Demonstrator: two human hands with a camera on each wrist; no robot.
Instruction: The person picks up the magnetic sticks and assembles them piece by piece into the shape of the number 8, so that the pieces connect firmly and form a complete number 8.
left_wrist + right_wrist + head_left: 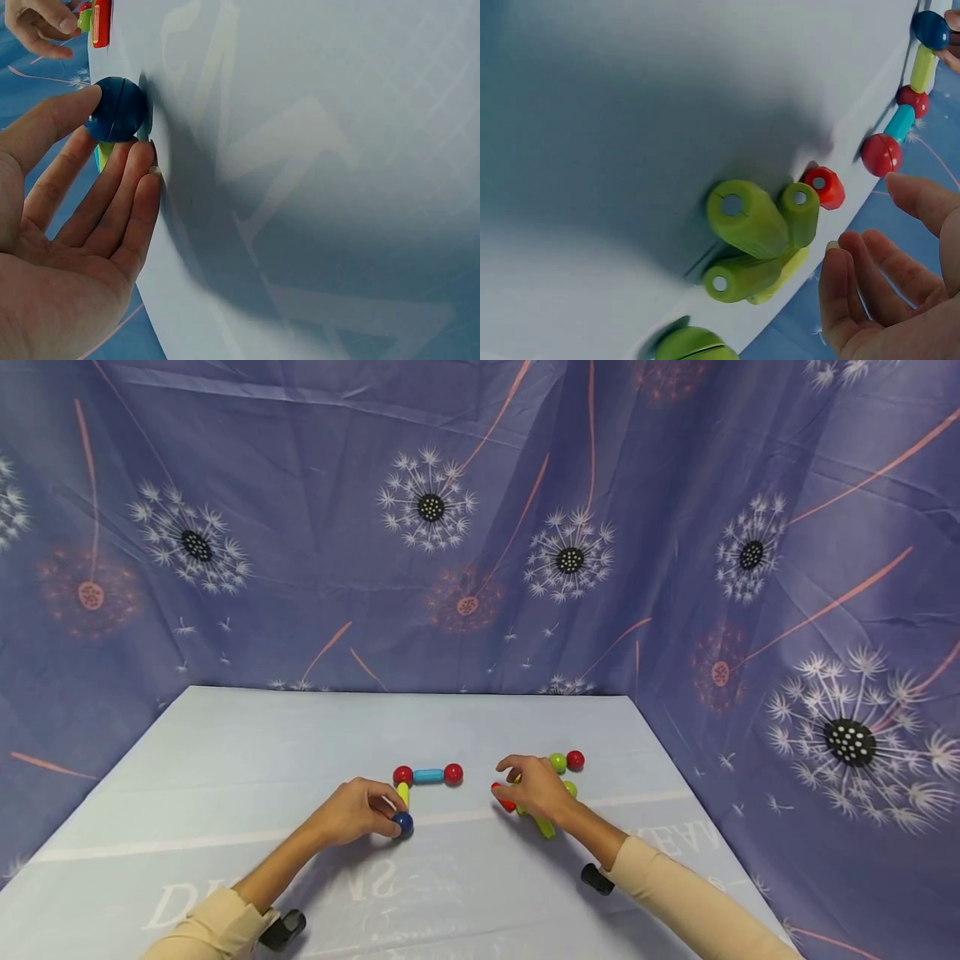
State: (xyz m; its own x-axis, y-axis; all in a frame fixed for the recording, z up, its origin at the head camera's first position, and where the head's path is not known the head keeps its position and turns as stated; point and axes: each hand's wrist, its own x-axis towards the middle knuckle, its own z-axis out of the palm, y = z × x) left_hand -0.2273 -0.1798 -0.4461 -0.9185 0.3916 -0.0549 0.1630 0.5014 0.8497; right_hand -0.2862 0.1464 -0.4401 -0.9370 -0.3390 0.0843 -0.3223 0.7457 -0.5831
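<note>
My left hand (351, 812) pinches a blue ball (118, 109) between thumb and fingers at the near end of a joined chain. From that ball a yellow-green rod (403, 793) runs to a red ball (402, 775), then a light-blue rod (428, 776) leads to another red ball (453, 774). Over a small pile of rods hovers my right hand (536, 787), thumb and fingers apart with nothing between them. In the right wrist view the pile shows several green rods (748, 221) with metal discs on their ends, beside a red rod (826, 189).
Behind the right hand lie a green ball (557, 762) and a red ball (575, 761), with another green ball (570, 788) partly hidden by the hand. A pale cloth covers the table (300, 735). Purple dandelion-print fabric (315, 527) hangs at the back and right.
</note>
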